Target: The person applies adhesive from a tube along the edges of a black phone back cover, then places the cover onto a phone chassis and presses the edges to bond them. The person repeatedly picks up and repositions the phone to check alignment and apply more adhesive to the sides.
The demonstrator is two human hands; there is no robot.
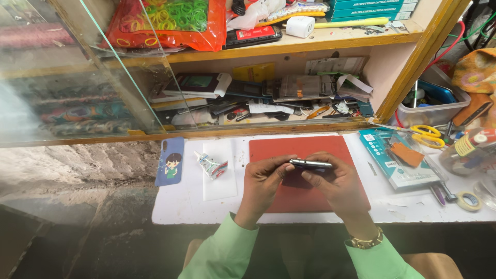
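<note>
Left hand (262,182) and right hand (335,181) both grip a dark smartphone (310,164) edge-on above the red mat (268,150).

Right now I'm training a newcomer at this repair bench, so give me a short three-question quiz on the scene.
1. True or false: both hands, left hand and right hand, hold the dark phone.
2. What lies under the hands? A) red mat B) green towel C) metal tray
3. What colour are the scissors' handles?

Key: 1 true; 2 A; 3 yellow.
</note>
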